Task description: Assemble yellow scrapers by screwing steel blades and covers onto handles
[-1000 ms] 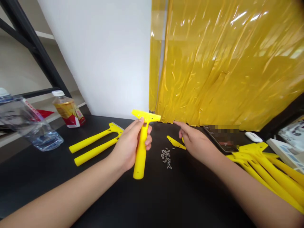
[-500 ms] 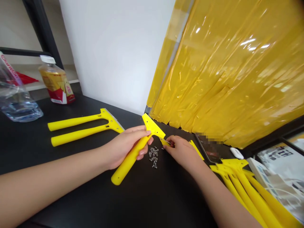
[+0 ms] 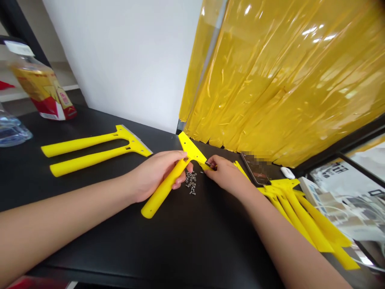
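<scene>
Yellow scraper (image 3: pixel 167 183) held above the table (image 3: pixel 180 241), handle slanting toward the person. Left hand (image 3: pixel 153 174): grip closed round its neck. Right hand (image 3: pixel 227 172): grip pinching thin dark piece (image 3: pixel 208 164) beside the head. Small screws (image 3: pixel 191 184) between hands.

Two hands (image 3: pixel 156 176) (image 3: pixel 225 172), one held scraper (image 3: pixel 164 188) — two bottles (image 3: pixel 45 88) (image 3: pixel 13 129).

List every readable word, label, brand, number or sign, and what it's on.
None reads clearly.
Drink bottle label: red and white marks, too blurred.
White packaging at right: large dark characters, too distorted.
Dark flat device: partly pixelated, nothing legible.
Yellow scraper in left hand: no text visible.
</scene>
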The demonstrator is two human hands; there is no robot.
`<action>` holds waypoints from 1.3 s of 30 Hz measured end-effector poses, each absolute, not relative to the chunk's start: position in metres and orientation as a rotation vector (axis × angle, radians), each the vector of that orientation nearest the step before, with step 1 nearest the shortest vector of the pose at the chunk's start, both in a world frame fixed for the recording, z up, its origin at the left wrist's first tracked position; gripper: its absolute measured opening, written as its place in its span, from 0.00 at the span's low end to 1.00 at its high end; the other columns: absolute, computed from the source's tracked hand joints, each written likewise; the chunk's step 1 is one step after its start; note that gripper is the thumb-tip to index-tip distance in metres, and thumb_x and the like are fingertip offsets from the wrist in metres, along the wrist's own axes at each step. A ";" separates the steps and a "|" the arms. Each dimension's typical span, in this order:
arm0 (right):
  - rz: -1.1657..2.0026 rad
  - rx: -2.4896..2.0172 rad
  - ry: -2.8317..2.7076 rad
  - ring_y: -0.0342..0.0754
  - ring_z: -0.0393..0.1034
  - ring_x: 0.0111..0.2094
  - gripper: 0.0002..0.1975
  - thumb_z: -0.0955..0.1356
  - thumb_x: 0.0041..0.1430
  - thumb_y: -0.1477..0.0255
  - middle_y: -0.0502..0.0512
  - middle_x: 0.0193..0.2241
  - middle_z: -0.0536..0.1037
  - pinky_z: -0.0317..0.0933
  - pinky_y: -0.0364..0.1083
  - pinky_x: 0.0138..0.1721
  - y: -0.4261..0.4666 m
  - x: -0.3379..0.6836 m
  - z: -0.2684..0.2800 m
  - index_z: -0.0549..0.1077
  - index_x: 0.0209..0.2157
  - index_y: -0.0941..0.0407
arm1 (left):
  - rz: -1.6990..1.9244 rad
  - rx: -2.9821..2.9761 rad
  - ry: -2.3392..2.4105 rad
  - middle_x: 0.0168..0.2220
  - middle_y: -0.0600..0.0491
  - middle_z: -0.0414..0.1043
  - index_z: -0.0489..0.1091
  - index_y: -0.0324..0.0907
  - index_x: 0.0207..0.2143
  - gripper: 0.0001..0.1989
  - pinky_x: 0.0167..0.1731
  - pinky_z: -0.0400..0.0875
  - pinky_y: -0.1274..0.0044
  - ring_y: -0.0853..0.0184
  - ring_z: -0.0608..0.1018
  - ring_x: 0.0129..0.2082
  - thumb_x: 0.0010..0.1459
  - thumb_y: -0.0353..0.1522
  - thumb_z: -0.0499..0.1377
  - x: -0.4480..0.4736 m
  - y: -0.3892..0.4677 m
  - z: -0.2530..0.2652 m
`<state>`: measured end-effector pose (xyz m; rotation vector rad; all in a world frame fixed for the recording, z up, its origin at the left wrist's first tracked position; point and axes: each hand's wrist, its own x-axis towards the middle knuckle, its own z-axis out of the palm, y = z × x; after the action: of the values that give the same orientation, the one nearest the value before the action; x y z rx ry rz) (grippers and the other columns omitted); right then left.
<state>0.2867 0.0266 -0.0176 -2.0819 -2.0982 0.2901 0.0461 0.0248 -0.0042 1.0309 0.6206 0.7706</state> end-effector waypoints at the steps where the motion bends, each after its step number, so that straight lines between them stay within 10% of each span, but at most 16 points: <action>1: 0.287 -2.083 -2.097 0.52 0.75 0.46 0.12 0.70 0.61 0.64 0.54 0.47 0.81 0.62 0.47 0.43 0.027 0.287 -0.018 0.73 0.46 0.50 | 0.780 1.040 0.618 0.36 0.49 0.73 0.71 0.39 0.36 0.11 0.21 0.63 0.77 0.71 0.69 0.23 0.68 0.38 0.56 0.046 0.024 -0.005; 33: 0.053 -2.023 -2.019 0.47 0.67 0.26 0.10 0.64 0.63 0.66 0.51 0.26 0.76 0.51 0.47 0.29 0.024 0.293 -0.005 0.69 0.27 0.52 | 0.743 1.022 0.696 0.37 0.52 0.71 0.68 0.41 0.36 0.12 0.20 0.62 0.80 0.74 0.68 0.23 0.65 0.40 0.63 0.038 0.026 -0.005; 39: 0.227 -2.104 -2.019 0.48 0.68 0.22 0.13 0.74 0.49 0.63 0.50 0.20 0.74 0.53 0.46 0.26 0.020 0.326 -0.003 0.70 0.19 0.51 | 0.751 1.046 0.689 0.36 0.51 0.71 0.70 0.40 0.35 0.11 0.20 0.61 0.79 0.73 0.68 0.23 0.66 0.38 0.60 0.037 0.026 -0.006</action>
<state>0.3257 0.0198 -0.0028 -2.1041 -2.0187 0.2266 0.0372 0.0263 -0.0060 1.0465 0.6891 0.7508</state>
